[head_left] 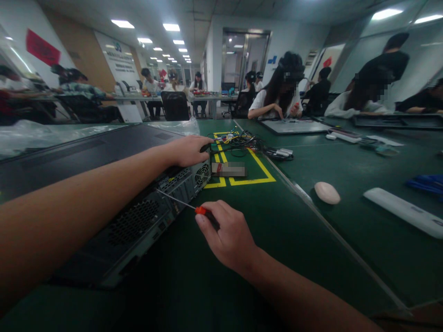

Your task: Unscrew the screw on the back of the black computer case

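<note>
A black desktop computer case (pixel 104 138) lies on its side at the left, its rear panel with vents and slots facing me. My left hand (pixel 190 150) lies over the case's far rear corner, fingers curled at the edge; a small dark piece shows by the fingertips, which I cannot make out. In my right hand (pixel 228 230) is a screwdriver (pixel 200 210) with a red and black handle, the fingers wrapped round it. Its thin shaft points up and left, the tip at the upper edge of the rear panel. Whether the tip sits in a screw is too small to tell.
Beyond the case lies a tangle of cables (pixel 242 140) and a small box (pixel 231 169) within yellow tape lines (pixel 252 181). To the right are a pale mouse (pixel 327 192) and a long white object (pixel 404 210). Clear plastic wrap (pixel 31 138) lies behind the case. People work across the table.
</note>
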A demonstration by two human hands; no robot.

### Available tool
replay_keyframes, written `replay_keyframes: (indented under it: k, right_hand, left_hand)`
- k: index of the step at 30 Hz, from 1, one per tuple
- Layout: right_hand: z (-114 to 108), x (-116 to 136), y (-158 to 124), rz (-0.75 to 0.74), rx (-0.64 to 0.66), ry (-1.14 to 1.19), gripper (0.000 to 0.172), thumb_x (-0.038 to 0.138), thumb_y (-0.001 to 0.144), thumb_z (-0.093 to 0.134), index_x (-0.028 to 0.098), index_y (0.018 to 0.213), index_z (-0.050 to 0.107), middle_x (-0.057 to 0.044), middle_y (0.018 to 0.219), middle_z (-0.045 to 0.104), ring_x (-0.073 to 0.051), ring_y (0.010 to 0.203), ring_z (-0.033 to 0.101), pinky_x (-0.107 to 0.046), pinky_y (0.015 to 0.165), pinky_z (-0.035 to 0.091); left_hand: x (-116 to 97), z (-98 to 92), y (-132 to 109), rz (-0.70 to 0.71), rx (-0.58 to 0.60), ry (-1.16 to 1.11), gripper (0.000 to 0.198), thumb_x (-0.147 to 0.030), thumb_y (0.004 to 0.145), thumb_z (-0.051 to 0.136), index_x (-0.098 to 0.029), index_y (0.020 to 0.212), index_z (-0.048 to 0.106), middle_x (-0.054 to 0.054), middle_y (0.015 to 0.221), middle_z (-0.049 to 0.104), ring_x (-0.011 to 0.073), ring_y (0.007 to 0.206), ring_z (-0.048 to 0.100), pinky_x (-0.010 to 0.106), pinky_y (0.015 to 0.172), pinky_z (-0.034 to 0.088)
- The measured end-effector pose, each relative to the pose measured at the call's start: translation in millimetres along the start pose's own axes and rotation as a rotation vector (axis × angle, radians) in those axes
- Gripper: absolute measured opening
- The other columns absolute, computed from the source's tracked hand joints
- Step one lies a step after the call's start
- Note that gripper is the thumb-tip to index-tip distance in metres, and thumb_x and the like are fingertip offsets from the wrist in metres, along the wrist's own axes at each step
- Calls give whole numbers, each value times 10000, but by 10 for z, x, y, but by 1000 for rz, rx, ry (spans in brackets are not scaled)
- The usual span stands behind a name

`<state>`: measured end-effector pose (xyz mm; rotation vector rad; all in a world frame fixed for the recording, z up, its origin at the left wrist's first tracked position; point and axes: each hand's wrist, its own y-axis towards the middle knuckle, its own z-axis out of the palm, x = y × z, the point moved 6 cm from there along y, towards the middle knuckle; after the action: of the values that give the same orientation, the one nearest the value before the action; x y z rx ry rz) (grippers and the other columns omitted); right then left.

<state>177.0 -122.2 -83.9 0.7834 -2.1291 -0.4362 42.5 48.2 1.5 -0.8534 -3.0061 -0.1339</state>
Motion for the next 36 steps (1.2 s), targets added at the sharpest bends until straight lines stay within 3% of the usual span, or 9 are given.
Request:
replay_keyframes:
  k: [4,8,13,19,23,27,36]
  right_hand:
    - [12,-6,-1,11,9,26,236,351,1104,556,193,1140,727,-78,990,768,-209,851,715,-338,770,564]
    - [44,-35,-17,16,7,111,238,337,1056,638,201,1251,650,-97,1116,788,-225,942,763,-352,819,605]
    - [69,-59,-14,15,30,82,123,271,1053,616,218,1160,641,-86,1079,784,-224,936,771,-361,824,614]
    - [47,-46,-5,10,32,78,110,255,1045,624,213,1145,639,-87,1072,785,-225,929,771,-359,810,614]
    - [53,-55,-4,24,36,68,103,259,1051,620,228,1148,635,-79,1085,787,-220,946,773,-358,837,616]
    - [60,-60,-7,15,23,60,104,273,1056,623,222,1144,641,-79,1074,785,-224,934,771,-364,837,611]
    - [43,-42,-5,2,6,54,112,266,1053,625,214,1151,646,-80,1058,783,-222,905,762,-350,808,593]
  left_hand:
    - [14,9,8,7,4,0,758,-417,952,483,-198,1678,466,126,1634,616,333,1497,563,467,1276,403]
    - [17,9,6,1,8,11,775,-426,962,459,-126,1677,461,169,1644,595,332,1491,570,435,1276,398]
    - [20,2,5,-9,-1,3,754,-419,948,486,-215,1674,474,114,1606,641,333,1467,585,469,1261,415]
    - [11,0,-1,-7,4,1,757,-418,959,468,-157,1670,476,153,1633,608,337,1481,572,458,1272,404]
    - [8,3,-1,-3,5,-7,755,-404,952,473,-182,1673,472,145,1640,606,354,1487,563,502,1268,409]
    - [13,2,1,-12,0,4,740,-405,955,472,-200,1665,479,118,1633,617,320,1487,573,459,1274,403]
    - [-10,-4,-3,-2,10,13,788,-409,955,441,-76,1669,464,212,1643,581,344,1489,574,441,1277,398]
